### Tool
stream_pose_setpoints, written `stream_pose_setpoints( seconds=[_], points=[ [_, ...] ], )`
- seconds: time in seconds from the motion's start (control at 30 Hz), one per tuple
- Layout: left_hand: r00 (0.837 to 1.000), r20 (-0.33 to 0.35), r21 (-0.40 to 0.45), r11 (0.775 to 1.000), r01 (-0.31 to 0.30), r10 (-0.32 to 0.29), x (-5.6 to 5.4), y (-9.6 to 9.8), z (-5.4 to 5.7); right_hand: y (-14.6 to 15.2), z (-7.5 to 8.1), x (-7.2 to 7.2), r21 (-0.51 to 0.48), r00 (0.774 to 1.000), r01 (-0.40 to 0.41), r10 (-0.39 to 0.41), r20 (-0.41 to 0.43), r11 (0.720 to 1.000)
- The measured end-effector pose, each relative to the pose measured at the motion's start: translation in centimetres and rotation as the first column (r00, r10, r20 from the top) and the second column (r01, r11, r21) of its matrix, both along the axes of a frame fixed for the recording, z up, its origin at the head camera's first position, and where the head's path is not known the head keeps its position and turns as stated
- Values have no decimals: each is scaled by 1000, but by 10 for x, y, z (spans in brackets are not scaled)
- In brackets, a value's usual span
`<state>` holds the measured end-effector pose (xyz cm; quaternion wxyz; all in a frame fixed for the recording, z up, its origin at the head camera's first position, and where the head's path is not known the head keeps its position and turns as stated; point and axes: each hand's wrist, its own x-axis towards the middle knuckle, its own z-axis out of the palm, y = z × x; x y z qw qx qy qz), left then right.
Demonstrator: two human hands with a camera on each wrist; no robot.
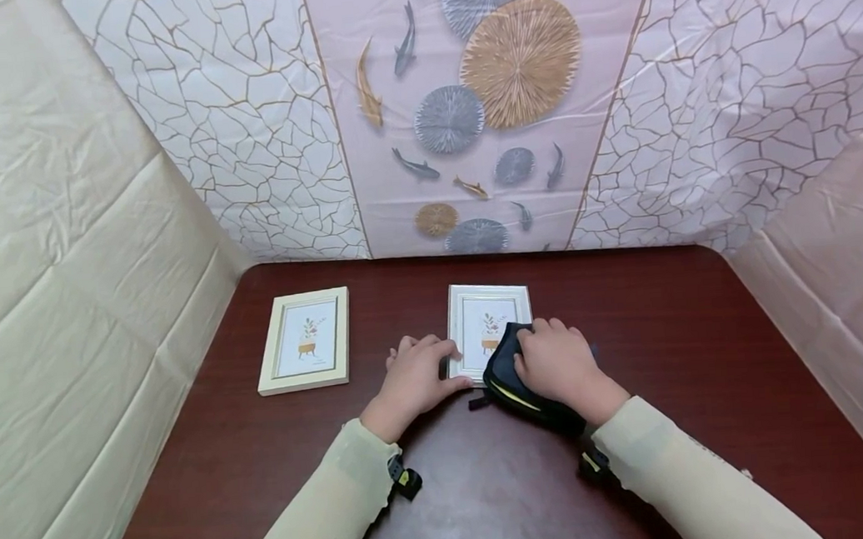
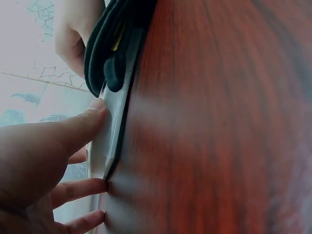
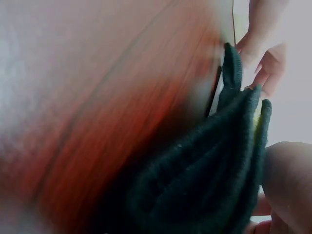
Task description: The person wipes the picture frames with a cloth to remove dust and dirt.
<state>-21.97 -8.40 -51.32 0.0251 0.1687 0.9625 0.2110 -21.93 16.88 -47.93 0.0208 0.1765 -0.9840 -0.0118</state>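
Observation:
A white picture frame (image 1: 470, 290) lies on the table, its plant print partly covered. My left hand (image 1: 415, 379) holds it at the near left corner; in the left wrist view the thumb (image 2: 96, 108) is on its near edge and other fingers reach down its left side. With my right hand (image 1: 558, 362) I grip a folded dark cloth (image 1: 504, 363) with yellow-green showing in the fold. It lies over the frame's right part and hides that side. A small dark tab (image 2: 114, 73) hangs from the cloth at the frame's near edge.
A cream picture frame (image 1: 266, 373) with a similar plant print lies on the left of the dark red wooden table (image 1: 675, 319). Patterned fabric (image 1: 240, 107) hangs behind the table, and pale fabric walls (image 1: 48, 271) close off both sides. Each wrist wears a dark strap (image 1: 396, 470).

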Motion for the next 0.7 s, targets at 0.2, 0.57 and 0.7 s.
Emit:
stream_pose_setpoints(
  seconds=[0.2,0.57,0.7],
  points=[
    [1000,10,-8,1000,-6,6,-1,2,-2,2,2,12,-33,1000,-22,22,1,999],
    [1000,13,0,1000,-16,16,0,3,-1,3,1,28,-72,998,-51,53,28,996],
    [1000,21,-12,1000,-17,17,1,4,0,3,1,33,-63,998,-71,70,-6,995]
  ],
)
